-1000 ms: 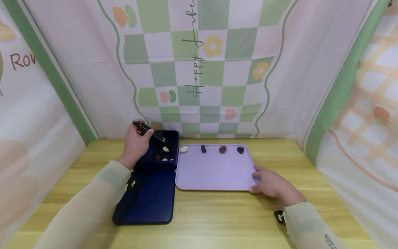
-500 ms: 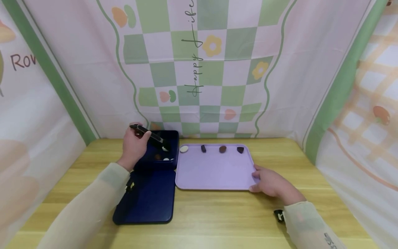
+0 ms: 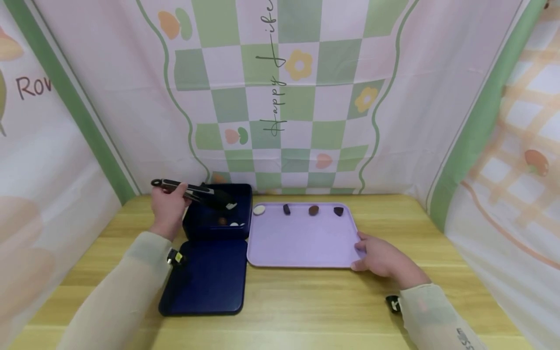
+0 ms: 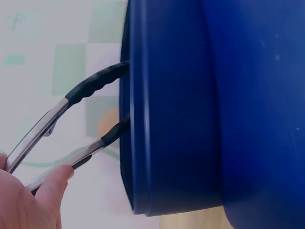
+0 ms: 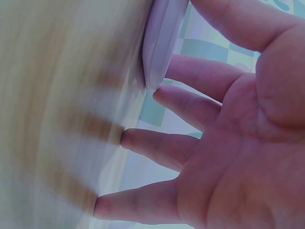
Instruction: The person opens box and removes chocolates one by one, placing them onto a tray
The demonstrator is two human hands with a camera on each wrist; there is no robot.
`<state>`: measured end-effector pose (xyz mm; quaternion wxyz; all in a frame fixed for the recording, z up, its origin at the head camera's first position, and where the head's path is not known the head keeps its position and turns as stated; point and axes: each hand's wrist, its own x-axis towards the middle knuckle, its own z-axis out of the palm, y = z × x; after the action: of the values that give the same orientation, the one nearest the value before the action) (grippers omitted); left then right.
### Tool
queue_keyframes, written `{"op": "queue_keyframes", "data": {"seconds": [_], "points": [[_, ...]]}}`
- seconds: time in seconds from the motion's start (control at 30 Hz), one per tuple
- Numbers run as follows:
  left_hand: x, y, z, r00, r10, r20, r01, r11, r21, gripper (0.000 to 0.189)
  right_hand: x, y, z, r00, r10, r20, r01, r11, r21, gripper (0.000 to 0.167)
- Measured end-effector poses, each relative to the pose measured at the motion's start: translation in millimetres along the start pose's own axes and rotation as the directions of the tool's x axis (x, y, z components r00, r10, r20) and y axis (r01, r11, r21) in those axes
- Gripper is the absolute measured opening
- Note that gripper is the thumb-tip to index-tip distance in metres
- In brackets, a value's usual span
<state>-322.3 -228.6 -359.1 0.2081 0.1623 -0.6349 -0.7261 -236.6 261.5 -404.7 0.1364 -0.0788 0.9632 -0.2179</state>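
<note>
My left hand (image 3: 168,209) holds a pair of tongs (image 3: 205,192) with metal arms and black ends, slanting into the deep navy box (image 3: 218,233). A small white piece (image 3: 231,206) is at the tips; whether it is pinched, I cannot tell. In the left wrist view the tongs (image 4: 38,131) have their arms spread, with the ends hidden behind the box wall (image 4: 176,119). My right hand (image 3: 380,255) touches the right edge of the lilac tray (image 3: 302,243). Its fingers (image 5: 152,145) look straight and spread in the right wrist view, some tips meeting the table.
Along the tray's far edge lie a white oval piece (image 3: 259,210), a dark bar-shaped one (image 3: 286,209), a brown oval (image 3: 313,210) and a dark three-cornered one (image 3: 339,211). A brown piece (image 3: 222,221) is in the box. The navy lid (image 3: 205,282) lies in front. Curtains stand behind.
My left hand has moved left and a little down, and the tongs lie flatter, their tips farther left. The white piece has shifted slightly left and up. My right hand and the tray have stayed put.
</note>
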Motion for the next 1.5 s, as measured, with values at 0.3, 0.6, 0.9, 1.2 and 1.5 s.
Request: {"op": "queue_keyframes", "data": {"seconds": [0.3, 0.6, 0.9, 1.2, 1.5], "points": [[-3.7, 17.1, 1.3, 0.997, -0.068, 0.026, 0.072, 0.978, -0.198, 0.027, -1.2, 2, 0, 1.0, 0.002, -0.003, -0.002, 1.0, -0.002, 0.064], [-50.8, 33.0, 33.4, 0.981, 0.11, 0.163, -0.101, 0.993, -0.064, 0.025, -1.7, 2, 2, 1.0, 0.004, -0.007, -0.004, 1.0, 0.009, 0.063], [-80.1, 30.6, 53.0, 0.858, 0.416, 0.3, -0.475, 0.866, 0.158, 0.034, -1.7, 0, 2, 1.0, -0.003, -0.006, 0.003, 1.0, 0.006, 0.063], [-97.1, 10.3, 66.9, 0.704, 0.519, 0.484, -0.69, 0.661, 0.295, 0.036, -1.1, 1, 2, 1.0, -0.005, 0.001, 0.005, 1.0, 0.003, 0.065], [-106.7, -2.2, 77.1, 0.659, 0.538, 0.526, -0.745, 0.566, 0.354, 0.039, 0.8, 3, 2, 1.0, 0.003, 0.001, -0.003, 1.0, 0.007, 0.065]]}}
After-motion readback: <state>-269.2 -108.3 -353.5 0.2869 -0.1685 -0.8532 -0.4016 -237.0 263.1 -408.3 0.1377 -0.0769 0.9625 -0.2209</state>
